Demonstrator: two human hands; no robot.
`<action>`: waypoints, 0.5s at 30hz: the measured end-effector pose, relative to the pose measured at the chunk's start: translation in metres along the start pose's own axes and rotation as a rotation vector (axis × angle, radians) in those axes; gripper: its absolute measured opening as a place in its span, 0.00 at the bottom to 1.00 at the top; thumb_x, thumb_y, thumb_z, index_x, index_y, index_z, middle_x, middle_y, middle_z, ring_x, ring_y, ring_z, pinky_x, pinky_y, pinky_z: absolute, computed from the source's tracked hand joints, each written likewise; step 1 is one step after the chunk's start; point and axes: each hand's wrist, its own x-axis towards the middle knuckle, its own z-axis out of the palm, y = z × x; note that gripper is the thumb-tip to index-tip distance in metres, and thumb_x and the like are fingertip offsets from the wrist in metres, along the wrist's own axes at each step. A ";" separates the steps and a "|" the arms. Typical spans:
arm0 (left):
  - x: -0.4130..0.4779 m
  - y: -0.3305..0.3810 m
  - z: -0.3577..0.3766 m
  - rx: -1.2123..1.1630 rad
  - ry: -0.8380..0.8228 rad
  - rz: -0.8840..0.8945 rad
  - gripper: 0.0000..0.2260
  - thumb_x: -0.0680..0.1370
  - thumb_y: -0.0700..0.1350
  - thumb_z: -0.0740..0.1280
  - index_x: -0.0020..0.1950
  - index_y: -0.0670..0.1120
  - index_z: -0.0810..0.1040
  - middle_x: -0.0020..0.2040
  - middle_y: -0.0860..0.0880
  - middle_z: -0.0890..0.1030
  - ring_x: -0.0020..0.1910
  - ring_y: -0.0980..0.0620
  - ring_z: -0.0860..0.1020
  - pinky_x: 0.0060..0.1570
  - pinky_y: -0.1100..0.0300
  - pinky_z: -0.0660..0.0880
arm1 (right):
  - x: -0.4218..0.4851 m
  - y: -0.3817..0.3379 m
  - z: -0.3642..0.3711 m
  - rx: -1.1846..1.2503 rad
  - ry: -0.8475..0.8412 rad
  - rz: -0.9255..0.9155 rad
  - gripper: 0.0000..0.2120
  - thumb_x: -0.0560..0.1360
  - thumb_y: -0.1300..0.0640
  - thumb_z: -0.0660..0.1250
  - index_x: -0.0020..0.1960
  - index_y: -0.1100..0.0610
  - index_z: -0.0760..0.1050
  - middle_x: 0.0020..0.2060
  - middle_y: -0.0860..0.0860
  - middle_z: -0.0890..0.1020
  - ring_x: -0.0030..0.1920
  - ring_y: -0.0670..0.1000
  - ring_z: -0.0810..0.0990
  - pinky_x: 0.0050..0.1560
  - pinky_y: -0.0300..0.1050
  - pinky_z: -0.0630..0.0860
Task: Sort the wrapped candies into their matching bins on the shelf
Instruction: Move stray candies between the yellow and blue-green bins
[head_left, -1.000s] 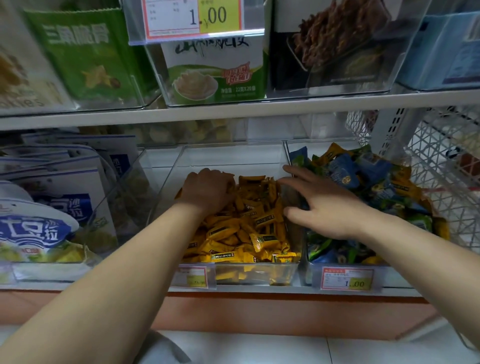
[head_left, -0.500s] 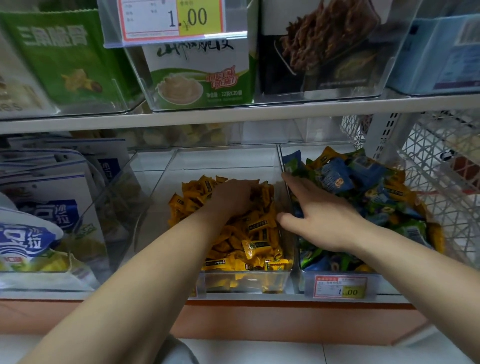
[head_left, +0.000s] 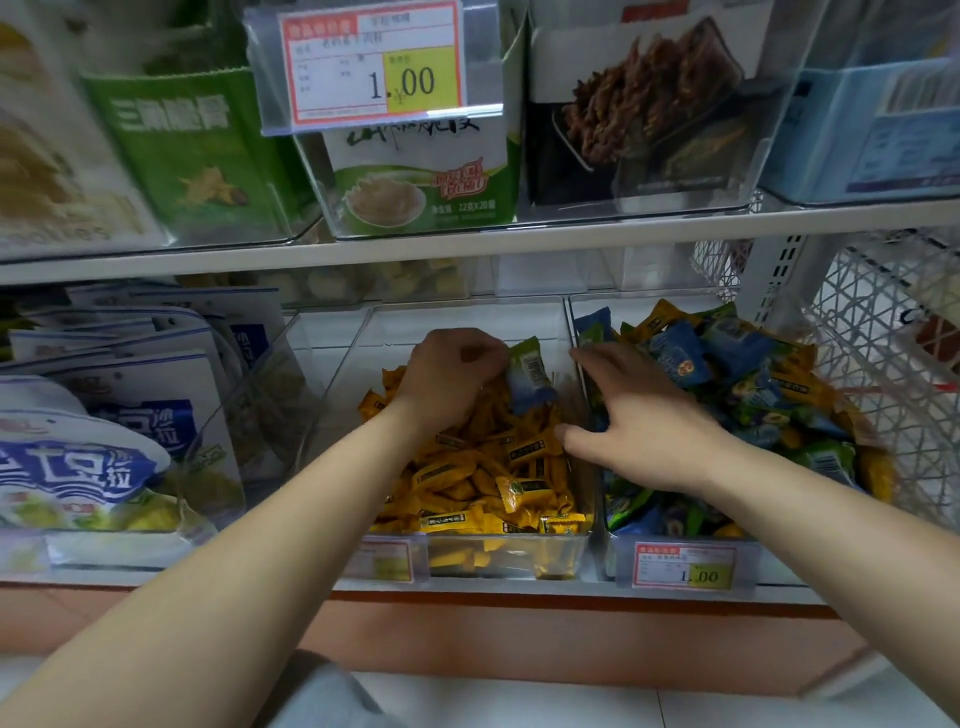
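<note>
Two clear bins stood side by side on the shelf (head_left: 800, 592).

Left bin (head_left: 467, 317): held yellow candies (head_left: 488, 467), heaped toward the near end.

Right bin (head_left: 615, 551): held a mixed lot (head_left: 753, 384) of blue, green and yellow wrappers, piled above the rim.

Left hand (head_left: 452, 374): hung over the far part of the left bin. Its grip was clenched round one green-blue candy (head_left: 527, 369), which stuck out to the right of the fingers, above the yellow heap and just beside the wall between the bins.

Right hand (head_left: 644, 431): grip released, fingers spread, palm down across that wall. The thumb touched the yellow candies and the fingers lay on the mixed lot.

Step in hand, as judged: a stray was being lifted clear of the yellow lot.

Next move, as judged: it called for carrying the candy right over the wall and dropping it among like wrappers, with the right hand out of the way. Yellow strays in the right bin were not yet sorted.
</note>
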 end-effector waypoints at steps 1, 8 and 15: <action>-0.005 0.008 -0.003 -0.052 -0.005 -0.018 0.06 0.79 0.43 0.68 0.47 0.53 0.82 0.43 0.62 0.81 0.41 0.71 0.78 0.40 0.78 0.70 | -0.001 -0.003 -0.001 0.004 0.068 -0.035 0.40 0.72 0.34 0.63 0.78 0.49 0.56 0.74 0.49 0.61 0.73 0.54 0.62 0.68 0.50 0.68; -0.035 0.047 -0.004 -0.506 -0.096 -0.244 0.06 0.81 0.43 0.66 0.51 0.46 0.83 0.42 0.47 0.86 0.41 0.51 0.86 0.33 0.66 0.77 | -0.005 -0.027 -0.008 0.548 0.300 -0.022 0.17 0.76 0.49 0.69 0.64 0.44 0.71 0.50 0.42 0.81 0.53 0.45 0.79 0.51 0.38 0.76; -0.051 0.018 -0.019 0.087 -0.217 -0.023 0.07 0.78 0.49 0.69 0.54 0.52 0.83 0.50 0.58 0.83 0.51 0.62 0.79 0.48 0.71 0.74 | -0.023 0.017 -0.035 -0.091 0.476 0.010 0.15 0.75 0.53 0.69 0.59 0.41 0.73 0.50 0.50 0.82 0.46 0.57 0.81 0.39 0.49 0.80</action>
